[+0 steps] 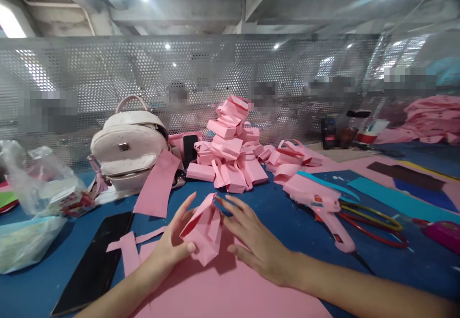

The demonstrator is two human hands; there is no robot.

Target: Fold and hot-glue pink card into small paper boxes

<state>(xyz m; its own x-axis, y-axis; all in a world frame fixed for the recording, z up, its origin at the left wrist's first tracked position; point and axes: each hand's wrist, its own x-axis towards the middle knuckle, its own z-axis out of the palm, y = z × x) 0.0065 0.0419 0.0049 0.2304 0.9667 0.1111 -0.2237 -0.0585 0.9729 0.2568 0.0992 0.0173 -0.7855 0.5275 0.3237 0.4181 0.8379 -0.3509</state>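
Observation:
A small folded pink paper bag [206, 239] is between my hands, tilted, over a large pink paper sheet [230, 289]. My left hand [176, 241] holds it from the left, thumb against its lower side and the other fingers partly behind it. On the other side, my right hand [257, 241] has its fingers apart and bent towards the bag. Its fingertips are close to the bag's upper edge; whether they touch it I cannot tell. Pink paper strips [130, 251] lie left of the sheet, near my left wrist.
Several finished pink paper bags [230, 148] are piled ahead. A pink glue gun [319, 208] lies to the right, beside coloured strips [398, 196]. Leftward are a black phone [97, 260], a white backpack [131, 145] and plastic bags [28, 241]. A perforated metal screen [201, 69] stands behind.

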